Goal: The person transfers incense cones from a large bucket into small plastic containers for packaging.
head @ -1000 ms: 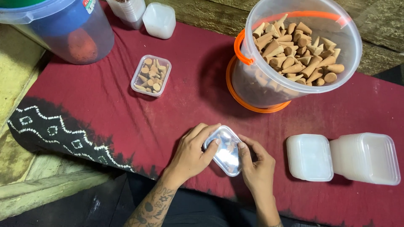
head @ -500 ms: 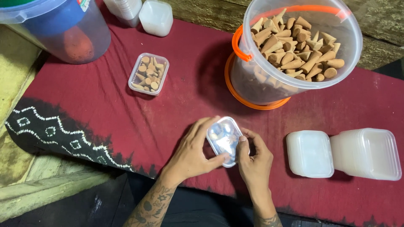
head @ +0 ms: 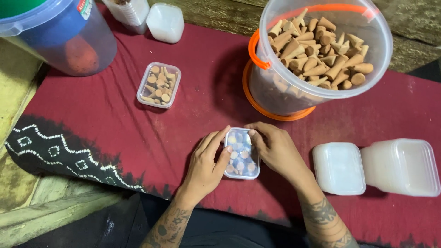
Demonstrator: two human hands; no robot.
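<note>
A small clear rectangular box (head: 241, 154) with a lid on it lies flat on the dark red cloth (head: 110, 115), cones showing through the lid. My left hand (head: 206, 165) grips its left side, fingers along the edge. My right hand (head: 275, 149) presses on its right side and top corner. Beyond them stands a large clear bucket (head: 321, 55) with an orange handle, filled with tan cones.
An open small box of cones (head: 159, 85) sits to the left. A white lid (head: 339, 167) and a stack of empty clear boxes (head: 402, 167) lie at right. A blue-lidded tub (head: 55, 36) and white containers (head: 164, 22) stand at the back left.
The box was tilted up between my hands; now it lies flat on the cloth and both hands have spread to its sides.
</note>
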